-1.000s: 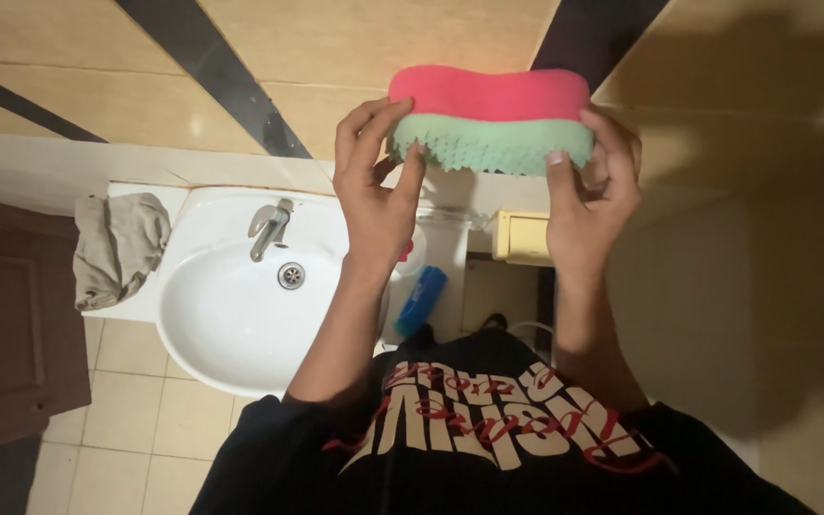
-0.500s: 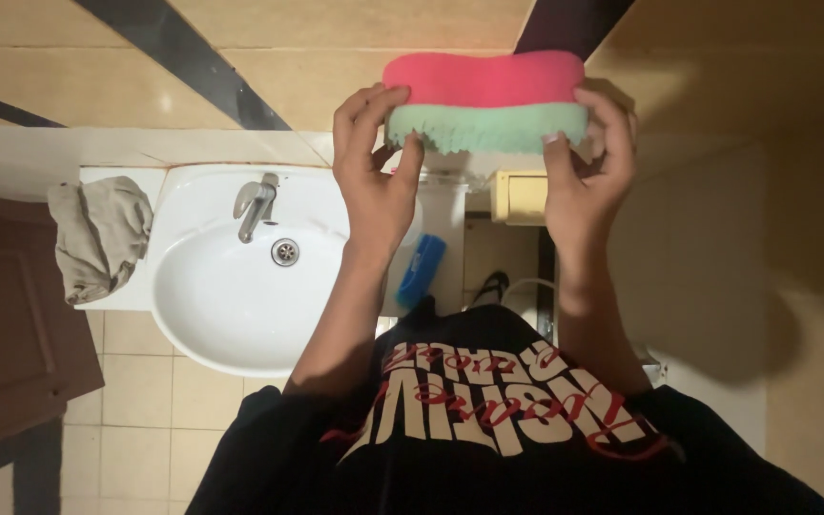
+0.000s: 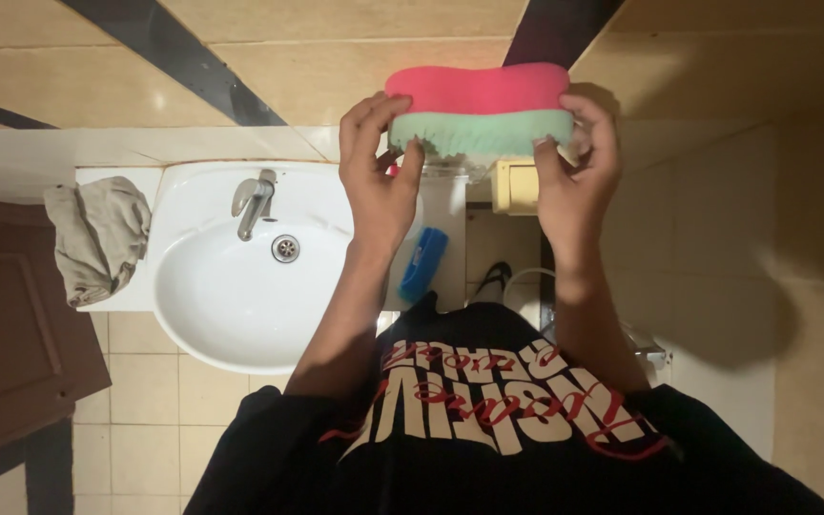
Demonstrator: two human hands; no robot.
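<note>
Both hands pinch one pink-and-green sponge [image 3: 479, 113] at the frame's upper centre, left hand [image 3: 379, 181] on its left end, right hand [image 3: 574, 176] on its right, its long axis running side to side, seemingly equally near each.

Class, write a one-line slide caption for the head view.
Left hand and right hand hold a pink-and-green sponge above a white sink.

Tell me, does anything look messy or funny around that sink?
A little. A crumpled grey cloth hangs half off the sink's left edge instead of folded. The sponge, pink over green, held by the left hand and right hand, looks fine.
</note>
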